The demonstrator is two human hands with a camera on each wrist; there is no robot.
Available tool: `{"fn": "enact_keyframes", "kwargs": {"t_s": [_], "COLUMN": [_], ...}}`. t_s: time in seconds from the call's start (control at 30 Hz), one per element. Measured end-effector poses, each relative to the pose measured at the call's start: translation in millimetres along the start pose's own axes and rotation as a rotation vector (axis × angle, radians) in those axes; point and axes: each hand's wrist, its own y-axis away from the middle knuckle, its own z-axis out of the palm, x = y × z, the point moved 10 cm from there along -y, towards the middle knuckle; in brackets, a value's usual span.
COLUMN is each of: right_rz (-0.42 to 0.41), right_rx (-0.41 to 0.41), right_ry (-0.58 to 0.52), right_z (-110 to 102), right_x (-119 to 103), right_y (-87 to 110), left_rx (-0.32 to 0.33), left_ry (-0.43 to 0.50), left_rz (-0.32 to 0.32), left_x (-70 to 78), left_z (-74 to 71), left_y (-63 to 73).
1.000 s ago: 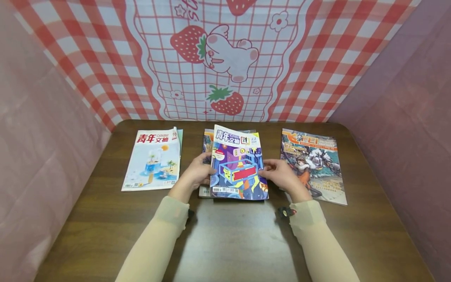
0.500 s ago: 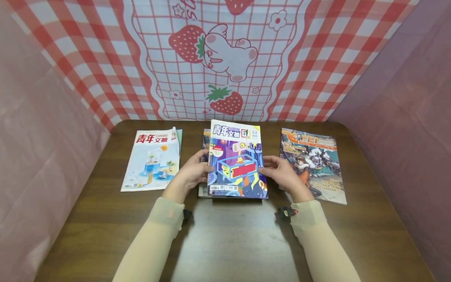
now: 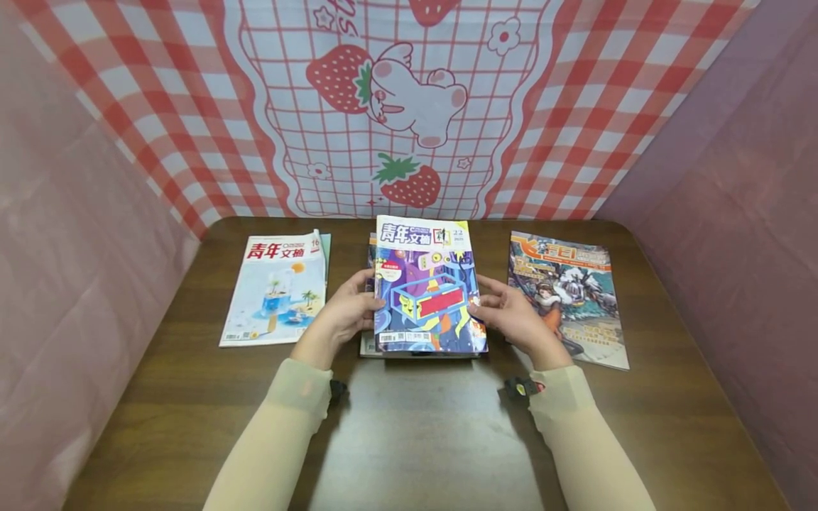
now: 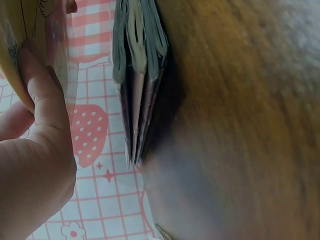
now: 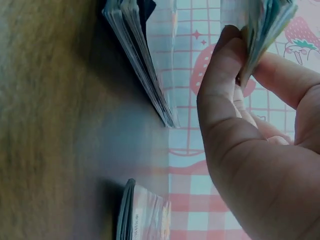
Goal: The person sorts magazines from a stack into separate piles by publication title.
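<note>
A purple magazine (image 3: 424,291) with a white title band is held by its two side edges, thumbs on its cover. My left hand (image 3: 344,312) pinches the left edge, my right hand (image 3: 509,314) the right. Both wrist views show it raised over a stack of magazines (image 4: 137,60) lying on the table. In the right wrist view, the pages of the held magazine (image 5: 265,35) sit between thumb and fingers of the right hand (image 5: 265,135). The left hand (image 4: 42,115) grips a yellowish side of it. Most of the stack is hidden beneath it in the head view.
On the wooden table (image 3: 422,440), a white magazine (image 3: 275,291) with a popsicle picture lies at left, a greenish edge showing under it. Another magazine (image 3: 569,301) with an orange title lies at right. A checked strawberry cloth (image 3: 409,106) hangs behind the table.
The purple magazine has shifted slightly left and away, and now stands straighter over the stack. Both hands keep hold of it; the left hand has moved a little left. The side magazines stay put.
</note>
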Motion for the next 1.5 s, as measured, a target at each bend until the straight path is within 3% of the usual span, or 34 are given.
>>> {"fn": "enact_keyframes", "kwargs": {"t_s": [0.2,0.37,0.5,0.7,0.83,1.1,1.5], "right_rz": [-0.011,-0.008,-0.023,-0.085,-0.077,0.0,0.0], "right_rx": [-0.014,-0.037,-0.051,-0.024,-0.043,-0.046,-0.025], "right_ry": [-0.065,-0.144,-0.191,-0.065,-0.055,-0.144,-0.048], "right_z": [1.0,10.9,20.5,30.0,40.2,55.5,75.8], "right_x": [1.4,3.7,1.4,-5.6,-5.5,-2.4,-5.3], "right_y": [2.7,7.3,11.3,18.6,21.9,27.4,35.7], "left_rx": [-0.016,0.067,0.151,0.23,0.231,0.219,0.123], "left_ry": [0.024,0.044,-0.07,-0.288,-0.375,-0.369,-0.418], "left_rz": [0.027,0.089,0.094,0.105,0.08,0.052,0.064], "left_x": [2.1,13.6,20.5,32.1,32.8,34.8,46.1], "left_z": [-5.1,-17.2,-28.3,-41.6,-48.7,-60.0,-70.7], "left_y": [-5.7,-11.1,-11.5,-13.1,-12.7,-4.6,13.7]}}
